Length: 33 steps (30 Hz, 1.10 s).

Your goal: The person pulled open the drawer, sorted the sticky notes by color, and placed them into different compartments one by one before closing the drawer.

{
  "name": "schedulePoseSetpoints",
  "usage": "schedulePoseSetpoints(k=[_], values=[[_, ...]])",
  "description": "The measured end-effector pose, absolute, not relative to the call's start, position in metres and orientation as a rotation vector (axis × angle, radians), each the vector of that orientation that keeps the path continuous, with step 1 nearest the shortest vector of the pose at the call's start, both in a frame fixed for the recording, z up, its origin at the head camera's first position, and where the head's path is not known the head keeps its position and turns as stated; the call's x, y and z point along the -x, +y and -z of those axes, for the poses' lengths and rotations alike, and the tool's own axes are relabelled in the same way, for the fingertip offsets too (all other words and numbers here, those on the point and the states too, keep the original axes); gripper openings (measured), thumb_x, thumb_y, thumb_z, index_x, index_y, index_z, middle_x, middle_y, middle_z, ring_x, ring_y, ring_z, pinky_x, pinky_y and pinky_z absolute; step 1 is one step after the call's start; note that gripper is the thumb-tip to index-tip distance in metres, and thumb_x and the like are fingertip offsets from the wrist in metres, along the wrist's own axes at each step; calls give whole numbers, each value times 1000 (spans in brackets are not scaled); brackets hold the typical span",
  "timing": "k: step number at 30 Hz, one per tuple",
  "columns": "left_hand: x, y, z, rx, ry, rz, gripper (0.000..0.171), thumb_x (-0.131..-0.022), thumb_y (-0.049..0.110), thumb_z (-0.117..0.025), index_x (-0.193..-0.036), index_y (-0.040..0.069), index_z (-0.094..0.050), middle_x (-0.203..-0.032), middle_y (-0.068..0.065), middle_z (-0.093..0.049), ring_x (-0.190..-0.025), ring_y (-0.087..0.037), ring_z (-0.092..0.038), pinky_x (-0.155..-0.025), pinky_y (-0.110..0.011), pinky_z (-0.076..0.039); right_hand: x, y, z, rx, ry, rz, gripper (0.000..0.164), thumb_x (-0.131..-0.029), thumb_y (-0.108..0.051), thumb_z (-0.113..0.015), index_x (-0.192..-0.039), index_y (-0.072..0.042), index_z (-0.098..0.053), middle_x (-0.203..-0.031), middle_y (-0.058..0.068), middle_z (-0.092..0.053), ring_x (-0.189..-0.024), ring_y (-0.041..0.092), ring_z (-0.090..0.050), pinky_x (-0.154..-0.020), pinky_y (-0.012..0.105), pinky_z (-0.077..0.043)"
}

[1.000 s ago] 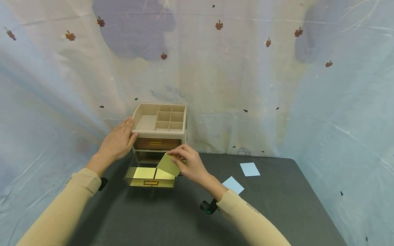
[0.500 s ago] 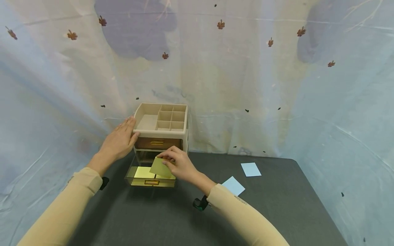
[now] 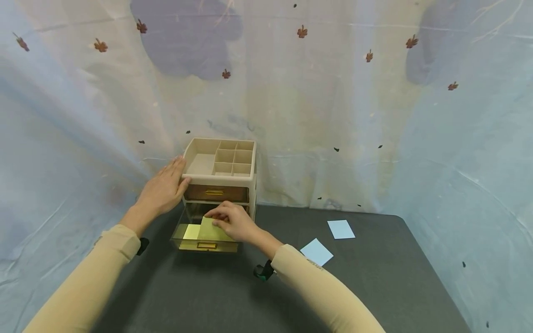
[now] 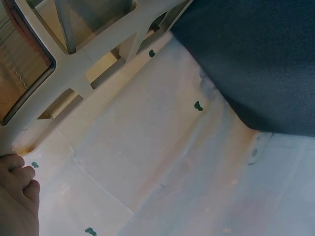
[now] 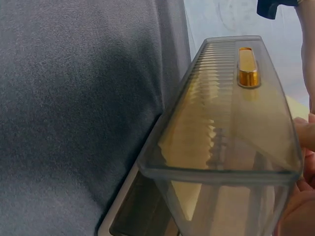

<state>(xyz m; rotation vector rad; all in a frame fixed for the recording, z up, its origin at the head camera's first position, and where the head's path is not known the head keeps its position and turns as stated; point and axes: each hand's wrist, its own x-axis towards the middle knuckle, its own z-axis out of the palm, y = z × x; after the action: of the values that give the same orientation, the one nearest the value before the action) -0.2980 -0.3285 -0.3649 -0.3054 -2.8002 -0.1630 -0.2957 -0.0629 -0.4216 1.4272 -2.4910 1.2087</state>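
Observation:
A beige desktop organizer [image 3: 218, 178] stands at the back left of the table. Its lower transparent drawer [image 3: 176, 241] is pulled out, with stacked yellow square paper notes [image 3: 191, 231] inside. My left hand [image 3: 160, 190] rests against the organizer's upper left side, fingers extended; in the left wrist view its fingers [image 4: 22, 177] show at the lower left edge. My right hand [image 3: 238, 224] pinches a yellow paper note [image 3: 210, 229] by its upper edge, tilted over the drawer's right part. In the right wrist view the drawer [image 5: 216, 172] hides part of the fingers [image 5: 306, 133].
Two light blue paper squares [image 3: 317, 252] lie apart on the dark grey table [image 3: 200, 296], right of the organizer. A brown-tinted upper drawer [image 3: 200, 193] is closed. The top tray holds several compartments. A patterned curtain [image 3: 287, 115] hangs behind and along the sides.
My right hand has moved left and slightly down with the yellow note, which now stands lower over the drawer's right part. My left hand stays against the organizer.

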Motion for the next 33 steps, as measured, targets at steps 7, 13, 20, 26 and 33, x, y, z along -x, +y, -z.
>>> schedulePoseSetpoints(k=[7, 13, 20, 26, 33], values=[[299, -328, 366, 303, -2807, 162, 73, -114, 46, -26, -166, -1, -7, -172, -24, -10, -157, -45, -15, -128, -60, -16, 299, -68, 425, -1463, -2618, -1097, 28, -103, -16, -67, -129, -18, -74, -113, -1, -66, -93, 4, -61, -79, 13, -53], [298, -327, 363, 305, -2812, 150, 72, -114, 45, -26, -166, -2, -8, -172, -25, -10, -157, -44, -14, -128, -60, -17, 302, -71, 422, -1440, -2711, -1076, 26, -103, -17, -67, -128, -18, -75, -120, 0, -66, -96, 6, -62, -79, 15, -54], [298, -328, 361, 295, -2818, 136, 72, -114, 45, -26, -166, -2, -7, -172, -24, -9, -157, -45, -14, -128, -60, -17, 305, -74, 422, -1407, -2742, -1020, 27, -101, -16, -69, -128, -17, -75, -122, 1, -68, -103, 10, -67, -84, 15, -55], [299, -327, 362, 301, -2809, 134, 72, -114, 45, -26, -166, -2, -7, -172, -24, -9, -157, -46, -16, -127, -61, -17, 309, -73, 421, -1398, -2750, -977, 28, -100, -12, -71, -128, -15, -74, -122, 0, -69, -107, 11, -68, -86, 14, -55], [299, -326, 364, 298, -2809, 136, 72, -114, 45, -26, -166, -2, -7, -172, -24, -9, -157, -45, -15, -127, -61, -17, 312, -74, 422, -1412, -2776, -813, 32, -100, -11, -72, -131, -16, -73, -128, -2, -70, -117, 14, -65, -91, 18, -55]])
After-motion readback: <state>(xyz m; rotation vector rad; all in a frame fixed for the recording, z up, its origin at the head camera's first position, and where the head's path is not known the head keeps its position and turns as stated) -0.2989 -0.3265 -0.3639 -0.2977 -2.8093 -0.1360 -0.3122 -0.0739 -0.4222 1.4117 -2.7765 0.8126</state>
